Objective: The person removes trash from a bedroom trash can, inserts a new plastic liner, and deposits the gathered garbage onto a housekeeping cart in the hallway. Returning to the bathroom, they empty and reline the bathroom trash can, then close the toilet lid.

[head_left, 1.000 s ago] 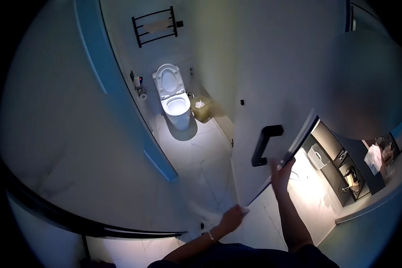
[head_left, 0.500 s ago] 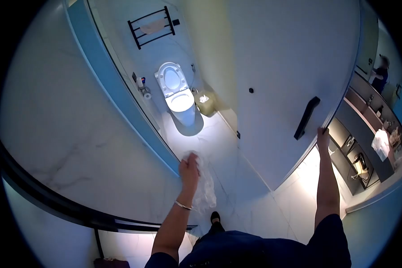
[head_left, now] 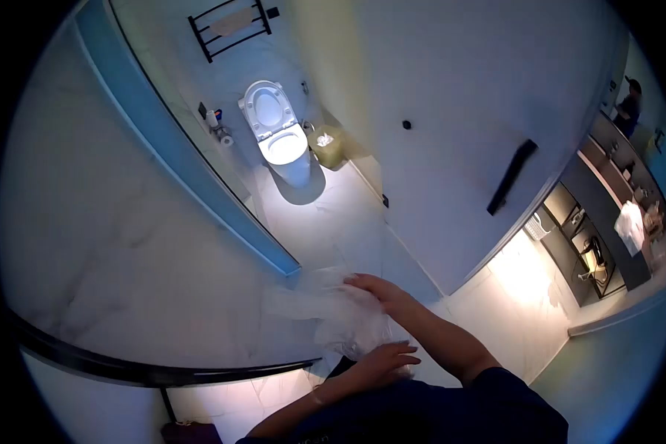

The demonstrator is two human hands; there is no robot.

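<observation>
A thin clear plastic bag (head_left: 340, 311) spreads in front of my body, crumpled and partly blurred. My right hand (head_left: 377, 290) grips its upper part, fingers pointing left. Lower down and closer to my shirt, my left hand (head_left: 383, 364) is on the bag's lower end; some of its fingers stick out to the right, and film shows beneath them. The white door (head_left: 459, 148) with a black handle (head_left: 512, 177) stands to the right, apart from both hands.
Ahead is a toilet (head_left: 285, 148) with its lid up, beside a yellowish bin (head_left: 327, 148) holding white tissue. A towel rack (head_left: 229, 29) hangs above. A glass-edged partition (head_left: 177, 163) runs along the left. A counter (head_left: 603, 174) with shelves stands right; a mirror shows a person.
My right hand has left the door edge and come across to the bag. My left hand has drawn back toward my body, and the bag has spread out leftward.
</observation>
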